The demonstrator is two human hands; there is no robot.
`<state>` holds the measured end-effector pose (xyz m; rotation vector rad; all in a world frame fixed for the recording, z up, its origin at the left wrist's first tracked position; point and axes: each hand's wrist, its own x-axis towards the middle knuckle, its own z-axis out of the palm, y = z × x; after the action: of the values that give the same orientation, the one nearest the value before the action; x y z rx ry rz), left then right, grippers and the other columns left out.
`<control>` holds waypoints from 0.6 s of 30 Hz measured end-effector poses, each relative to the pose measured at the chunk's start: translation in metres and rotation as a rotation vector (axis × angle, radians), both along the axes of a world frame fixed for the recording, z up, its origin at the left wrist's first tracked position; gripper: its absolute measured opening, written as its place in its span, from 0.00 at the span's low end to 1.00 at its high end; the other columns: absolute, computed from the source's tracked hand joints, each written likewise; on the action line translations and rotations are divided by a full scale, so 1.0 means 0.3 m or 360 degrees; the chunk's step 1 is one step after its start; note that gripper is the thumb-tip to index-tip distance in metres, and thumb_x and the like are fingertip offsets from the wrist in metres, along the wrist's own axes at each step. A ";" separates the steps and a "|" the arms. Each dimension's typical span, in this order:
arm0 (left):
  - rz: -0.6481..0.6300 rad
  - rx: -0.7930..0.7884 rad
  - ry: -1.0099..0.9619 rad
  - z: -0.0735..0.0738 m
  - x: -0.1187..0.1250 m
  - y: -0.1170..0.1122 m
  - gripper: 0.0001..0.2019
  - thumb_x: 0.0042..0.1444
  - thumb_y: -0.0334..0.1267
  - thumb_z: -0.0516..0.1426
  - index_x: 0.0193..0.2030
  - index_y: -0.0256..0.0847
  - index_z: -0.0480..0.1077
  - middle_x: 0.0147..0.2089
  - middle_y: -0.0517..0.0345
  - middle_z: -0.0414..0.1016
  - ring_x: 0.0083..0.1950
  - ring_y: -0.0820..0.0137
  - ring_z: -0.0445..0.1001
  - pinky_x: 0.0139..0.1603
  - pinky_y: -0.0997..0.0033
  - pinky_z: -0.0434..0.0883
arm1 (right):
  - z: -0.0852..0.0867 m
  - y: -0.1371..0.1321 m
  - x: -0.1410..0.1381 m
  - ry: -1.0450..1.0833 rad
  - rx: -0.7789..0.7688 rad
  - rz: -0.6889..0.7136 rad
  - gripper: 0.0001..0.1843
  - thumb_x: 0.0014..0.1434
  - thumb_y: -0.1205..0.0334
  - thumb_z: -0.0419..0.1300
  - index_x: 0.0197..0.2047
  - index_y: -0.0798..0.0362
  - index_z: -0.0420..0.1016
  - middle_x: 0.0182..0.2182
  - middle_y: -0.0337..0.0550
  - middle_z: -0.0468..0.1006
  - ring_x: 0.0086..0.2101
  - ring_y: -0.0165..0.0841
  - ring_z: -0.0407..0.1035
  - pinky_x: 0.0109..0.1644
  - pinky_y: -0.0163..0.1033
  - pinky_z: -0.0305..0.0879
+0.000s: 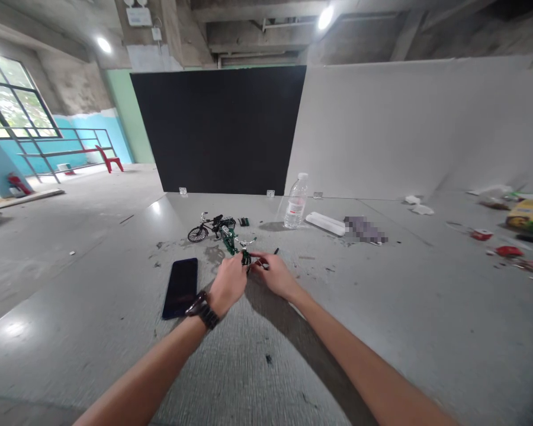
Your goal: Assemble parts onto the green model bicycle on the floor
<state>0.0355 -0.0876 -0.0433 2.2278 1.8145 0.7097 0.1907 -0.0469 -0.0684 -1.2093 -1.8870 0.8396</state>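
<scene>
A small green model bicycle (229,239) stands on the grey table in front of me, its handlebar toward the right. My left hand (230,283), with a dark watch on the wrist, is closed on its front end by the front wheel. My right hand (273,274) is at the other side of that wheel, fingers pinched around a thin tool with a dark end (276,251); its exact kind is too small to tell. The fingertips partly hide the wheel. Just behind the green one is a black model bicycle (198,234).
A dark phone (180,288) lies left of my left hand. Farther back are small dark parts (244,222), a water bottle (296,201), a white tray (326,224) and a blurred-out item (365,229). A black panel (222,130) rises behind; a yellow package (530,218) lies far right.
</scene>
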 end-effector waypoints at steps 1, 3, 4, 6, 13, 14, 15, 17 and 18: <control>-0.0028 -0.0025 0.0083 0.011 0.007 -0.004 0.10 0.64 0.27 0.49 0.48 0.32 0.70 0.43 0.42 0.78 0.46 0.58 0.77 0.43 0.67 0.69 | -0.002 0.003 -0.002 0.0029 -0.0003 0.0008 0.22 0.56 0.62 0.58 0.54 0.57 0.76 0.36 0.46 0.82 0.36 0.38 0.73 0.42 0.41 0.67; -0.0080 -0.0020 0.0275 0.029 0.026 -0.014 0.14 0.62 0.24 0.49 0.53 0.28 0.68 0.43 0.40 0.77 0.45 0.57 0.78 0.42 0.67 0.71 | -0.003 0.009 -0.001 0.0084 -0.0001 0.0025 0.20 0.55 0.62 0.58 0.51 0.57 0.76 0.36 0.45 0.81 0.35 0.37 0.72 0.41 0.40 0.66; -0.0101 0.0009 0.0388 0.037 0.037 -0.021 0.17 0.61 0.22 0.49 0.56 0.25 0.66 0.43 0.38 0.77 0.46 0.56 0.78 0.42 0.66 0.71 | 0.000 0.012 0.001 0.0092 0.0008 0.0034 0.18 0.55 0.61 0.57 0.48 0.57 0.77 0.34 0.44 0.81 0.34 0.37 0.71 0.39 0.39 0.65; -0.0127 0.0079 0.0591 0.049 0.061 -0.034 0.23 0.59 0.20 0.50 0.62 0.20 0.61 0.44 0.35 0.76 0.48 0.55 0.77 0.42 0.65 0.73 | 0.012 0.016 0.010 0.0079 0.0041 0.0045 0.14 0.56 0.59 0.57 0.41 0.58 0.78 0.32 0.43 0.79 0.32 0.36 0.70 0.37 0.38 0.64; -0.0111 0.0235 0.0762 0.031 0.133 -0.037 0.29 0.59 0.17 0.45 0.68 0.26 0.57 0.50 0.36 0.75 0.50 0.56 0.75 0.40 0.66 0.76 | 0.047 0.025 0.059 -0.0030 0.0098 -0.0001 0.19 0.60 0.50 0.55 0.39 0.56 0.78 0.30 0.43 0.79 0.33 0.39 0.70 0.40 0.41 0.65; -0.0103 0.0259 0.0768 0.023 0.138 -0.034 0.29 0.59 0.17 0.46 0.68 0.25 0.57 0.50 0.36 0.75 0.50 0.56 0.75 0.39 0.66 0.77 | 0.046 0.028 0.064 -0.0023 0.0113 0.0031 0.19 0.60 0.50 0.55 0.40 0.56 0.79 0.31 0.43 0.80 0.35 0.40 0.71 0.42 0.42 0.65; -0.0093 0.0280 0.0775 0.015 0.142 -0.032 0.28 0.59 0.17 0.46 0.68 0.23 0.56 0.49 0.36 0.75 0.50 0.56 0.75 0.39 0.67 0.77 | 0.044 0.030 0.068 -0.0013 0.0126 0.0061 0.19 0.60 0.51 0.55 0.42 0.55 0.79 0.32 0.43 0.80 0.37 0.41 0.71 0.45 0.43 0.66; -0.0076 0.0331 0.0805 0.001 0.148 -0.030 0.28 0.59 0.18 0.49 0.68 0.19 0.55 0.49 0.35 0.75 0.49 0.57 0.75 0.38 0.67 0.77 | 0.041 0.032 0.072 0.0009 0.0135 0.0104 0.20 0.60 0.51 0.56 0.48 0.55 0.78 0.34 0.44 0.81 0.40 0.43 0.72 0.48 0.44 0.66; -0.0065 0.0363 0.0827 -0.004 0.149 -0.031 0.28 0.59 0.18 0.50 0.67 0.18 0.55 0.48 0.34 0.75 0.49 0.57 0.75 0.38 0.68 0.77 | 0.039 0.032 0.072 0.0028 0.0130 0.0116 0.21 0.60 0.52 0.56 0.50 0.54 0.77 0.36 0.44 0.81 0.41 0.43 0.72 0.49 0.45 0.66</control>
<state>0.0802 -0.0970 -0.0444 2.7940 1.9739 0.3616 0.2124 -0.0372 -0.0566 -1.0861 -1.9419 0.8012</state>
